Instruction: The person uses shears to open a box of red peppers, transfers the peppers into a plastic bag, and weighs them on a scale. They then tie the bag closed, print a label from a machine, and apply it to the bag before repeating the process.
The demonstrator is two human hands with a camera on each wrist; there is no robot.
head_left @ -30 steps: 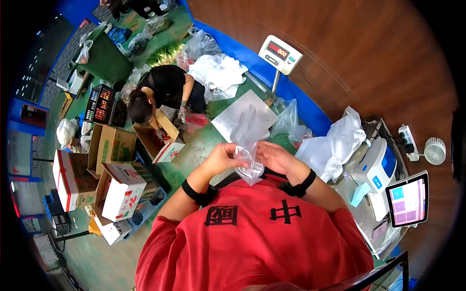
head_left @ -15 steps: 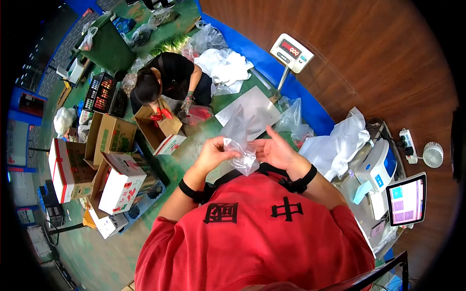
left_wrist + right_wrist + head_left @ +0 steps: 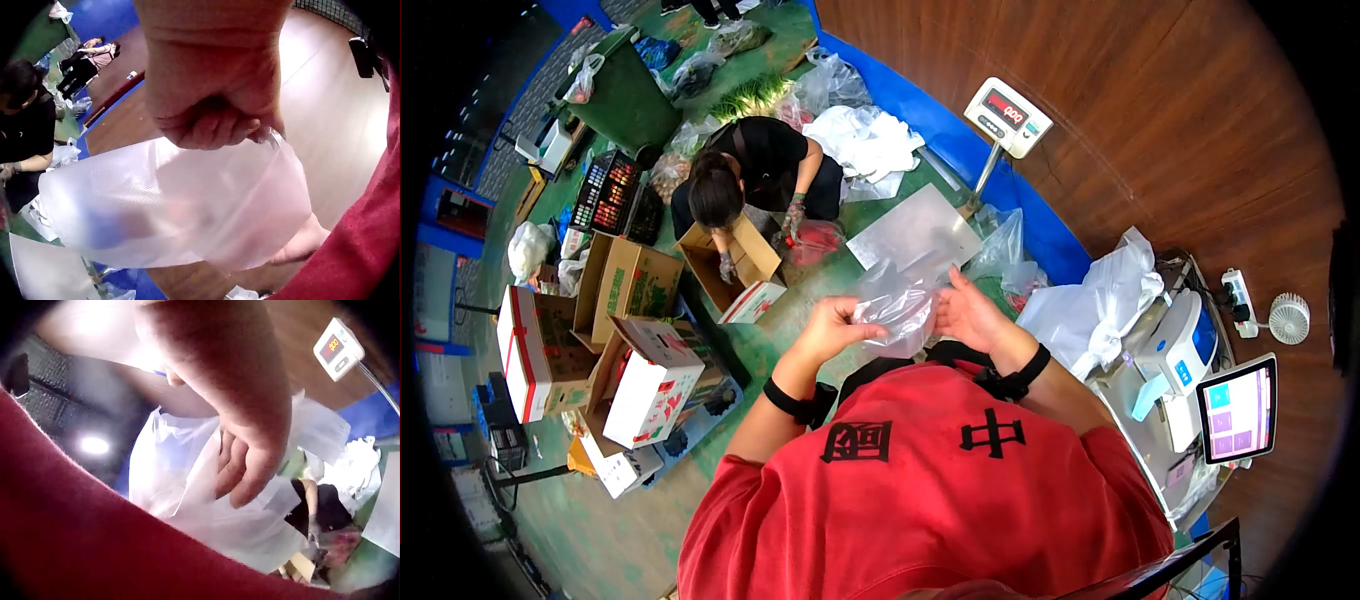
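Note:
A translucent plastic bag (image 3: pixel 895 305) is held in front of the red shirt, above the scale's metal plate. My left hand (image 3: pixel 832 328) pinches its left edge; in the left wrist view the fingers of the left hand (image 3: pixel 215 94) are curled round the bag's gathered edge and the bag (image 3: pixel 175 200) spreads below. My right hand (image 3: pixel 972 315) is at the other side of the bag, its fingers fairly straight and touching the film. In the right wrist view the right hand (image 3: pixel 234 425) has loosely bent fingers against the bag (image 3: pixel 187 469).
A platform scale (image 3: pixel 915 235) with a display (image 3: pixel 1008 117) stands ahead. A crouching person (image 3: pixel 750 180) reaches into an open carton (image 3: pixel 733 262). More cartons (image 3: pixel 640 390) stand at left. White bags (image 3: pixel 1095 300), a printer and a screen (image 3: pixel 1238 410) are at right.
The bag has opened out wider between my hands and lies flatter. The crouching person held red items over the carton earlier, and the arm now reaches down into it.

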